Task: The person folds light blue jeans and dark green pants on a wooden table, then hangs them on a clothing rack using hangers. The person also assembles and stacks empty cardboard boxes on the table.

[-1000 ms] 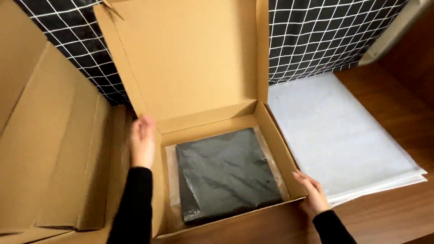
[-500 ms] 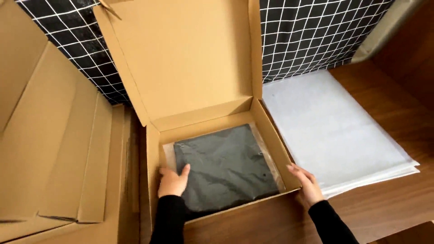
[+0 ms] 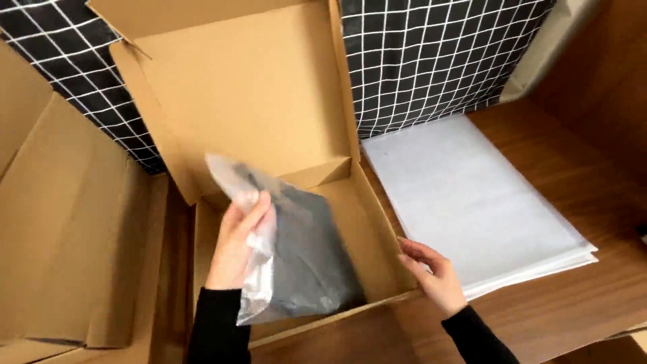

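You have one open cardboard box (image 3: 377,249), one clear bag (image 3: 296,249) with dark folded cloth inside, and one stack of white sheets (image 3: 472,202) on the tabletop (image 3: 579,135) to the right. Your left hand (image 3: 236,239) is closed on the bag's left edge, tipping it up on its side in the box. The right half of the box floor is bare. Your right hand (image 3: 431,273) rests open on the box's right wall. The bag looks shiny and crinkled.

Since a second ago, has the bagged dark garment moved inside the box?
Yes. The garment lay flat on the box floor; now the left hand has tipped its left edge up, toward the open lid.
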